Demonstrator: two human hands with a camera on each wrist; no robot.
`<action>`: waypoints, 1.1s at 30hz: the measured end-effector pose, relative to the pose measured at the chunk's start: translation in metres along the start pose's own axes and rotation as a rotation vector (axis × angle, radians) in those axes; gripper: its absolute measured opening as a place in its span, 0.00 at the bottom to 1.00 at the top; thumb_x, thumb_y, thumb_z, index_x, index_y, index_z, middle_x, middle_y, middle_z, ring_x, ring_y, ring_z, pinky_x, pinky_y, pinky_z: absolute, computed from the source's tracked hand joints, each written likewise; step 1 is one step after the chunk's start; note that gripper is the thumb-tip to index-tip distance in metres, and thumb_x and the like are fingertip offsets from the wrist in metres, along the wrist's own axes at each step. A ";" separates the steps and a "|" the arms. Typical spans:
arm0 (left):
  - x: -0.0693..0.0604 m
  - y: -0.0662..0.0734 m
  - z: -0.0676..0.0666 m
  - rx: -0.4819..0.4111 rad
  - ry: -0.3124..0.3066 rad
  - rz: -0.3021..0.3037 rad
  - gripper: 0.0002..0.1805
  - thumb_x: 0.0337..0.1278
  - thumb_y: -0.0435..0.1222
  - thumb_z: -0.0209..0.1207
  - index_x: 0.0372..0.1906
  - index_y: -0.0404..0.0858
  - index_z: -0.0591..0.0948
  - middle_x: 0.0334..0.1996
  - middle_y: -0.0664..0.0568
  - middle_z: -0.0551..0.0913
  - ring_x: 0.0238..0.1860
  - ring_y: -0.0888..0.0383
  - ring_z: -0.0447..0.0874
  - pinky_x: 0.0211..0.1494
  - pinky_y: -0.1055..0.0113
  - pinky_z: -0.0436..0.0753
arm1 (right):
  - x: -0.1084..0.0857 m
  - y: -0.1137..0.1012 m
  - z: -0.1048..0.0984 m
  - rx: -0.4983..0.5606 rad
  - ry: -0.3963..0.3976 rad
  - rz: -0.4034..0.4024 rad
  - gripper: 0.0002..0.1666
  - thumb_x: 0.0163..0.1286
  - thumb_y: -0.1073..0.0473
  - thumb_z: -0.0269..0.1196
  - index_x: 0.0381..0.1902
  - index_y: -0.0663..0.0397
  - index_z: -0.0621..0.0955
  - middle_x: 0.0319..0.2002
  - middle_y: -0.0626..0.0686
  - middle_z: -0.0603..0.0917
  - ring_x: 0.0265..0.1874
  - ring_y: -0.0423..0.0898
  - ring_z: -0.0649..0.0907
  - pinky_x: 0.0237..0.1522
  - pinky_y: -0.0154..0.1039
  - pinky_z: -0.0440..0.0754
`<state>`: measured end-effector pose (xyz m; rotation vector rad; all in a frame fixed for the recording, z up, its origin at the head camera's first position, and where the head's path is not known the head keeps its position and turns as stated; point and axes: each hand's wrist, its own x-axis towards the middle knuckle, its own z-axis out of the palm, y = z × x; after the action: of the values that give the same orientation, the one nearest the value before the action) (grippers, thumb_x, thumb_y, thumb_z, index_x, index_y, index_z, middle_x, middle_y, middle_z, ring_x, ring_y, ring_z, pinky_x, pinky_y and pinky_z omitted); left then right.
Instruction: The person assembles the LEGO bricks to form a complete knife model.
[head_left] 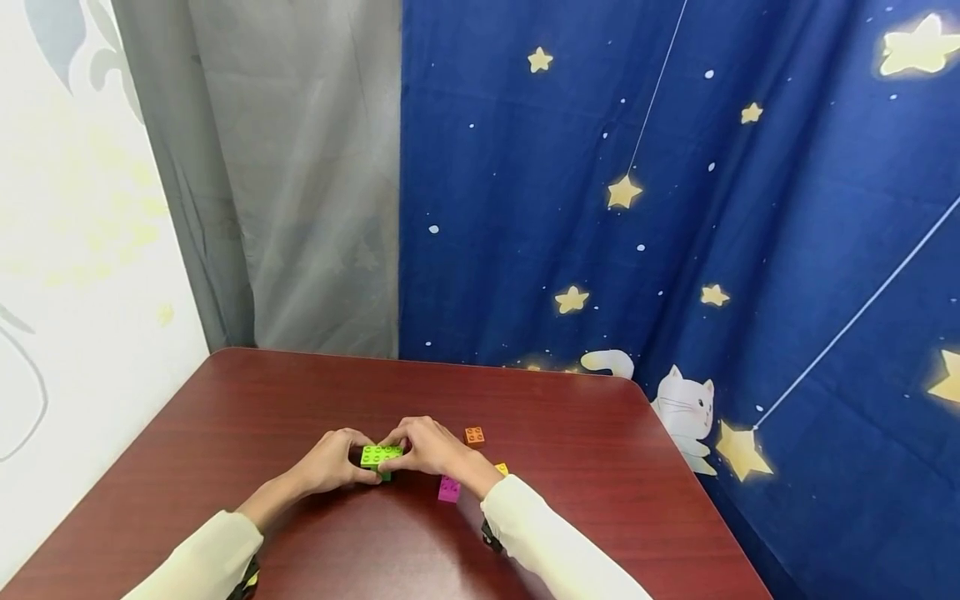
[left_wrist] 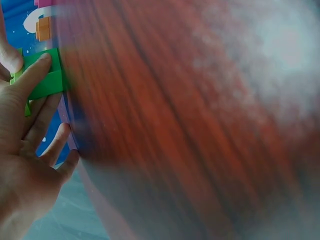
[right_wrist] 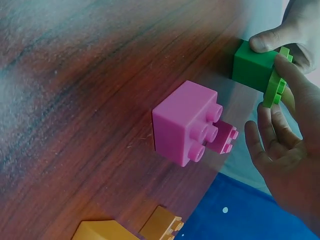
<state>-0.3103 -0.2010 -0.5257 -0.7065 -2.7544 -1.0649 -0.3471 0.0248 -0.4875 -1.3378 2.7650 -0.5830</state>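
Observation:
A flat light-green studded brick (head_left: pixel 382 454) sits on top of darker green block (right_wrist: pixel 251 65), which stands on the table. My left hand (head_left: pixel 335 461) grips the green pieces from the left, its thumb on the darker block's side. From the right, my right hand (head_left: pixel 429 447) pinches the light-green brick between thumb and fingers. In the left wrist view the left hand (left_wrist: pixel 30 150) has its thumb along the dark green block (left_wrist: pixel 47 82). The right wrist view shows the right hand (right_wrist: pixel 295 145) at the light-green brick (right_wrist: pixel 275 89), its other fingers spread.
A magenta block (head_left: pixel 449 489) stands near the right wrist, with a smaller pink one (right_wrist: pixel 223 137) beyond it in the right wrist view. An orange block (head_left: pixel 474 436) lies farther back, and a yellow block (head_left: pixel 502 469) is partly hidden by the right forearm. Curtains hang behind the table (head_left: pixel 570 500).

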 end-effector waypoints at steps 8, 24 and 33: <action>0.000 -0.001 -0.001 0.025 0.004 0.038 0.17 0.44 0.47 0.82 0.41 0.51 0.89 0.37 0.66 0.85 0.42 0.64 0.81 0.45 0.64 0.80 | -0.002 -0.001 0.000 -0.011 0.027 0.001 0.21 0.64 0.40 0.75 0.52 0.38 0.90 0.39 0.37 0.83 0.38 0.34 0.82 0.37 0.21 0.75; -0.003 -0.005 -0.003 0.052 0.015 0.064 0.22 0.50 0.50 0.78 0.50 0.51 0.89 0.45 0.63 0.87 0.48 0.59 0.82 0.49 0.60 0.81 | -0.003 0.001 0.003 0.077 0.079 0.018 0.21 0.63 0.42 0.76 0.53 0.39 0.90 0.38 0.37 0.83 0.36 0.37 0.82 0.35 0.23 0.75; -0.006 -0.002 -0.002 0.072 0.007 0.060 0.23 0.50 0.52 0.78 0.51 0.50 0.89 0.46 0.61 0.86 0.46 0.62 0.83 0.47 0.60 0.82 | -0.005 0.001 0.009 0.070 0.089 0.009 0.21 0.63 0.42 0.76 0.53 0.40 0.90 0.37 0.38 0.83 0.37 0.40 0.83 0.35 0.23 0.74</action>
<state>-0.3061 -0.2060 -0.5268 -0.7686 -2.7322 -0.9496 -0.3429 0.0260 -0.4969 -1.3154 2.7891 -0.7499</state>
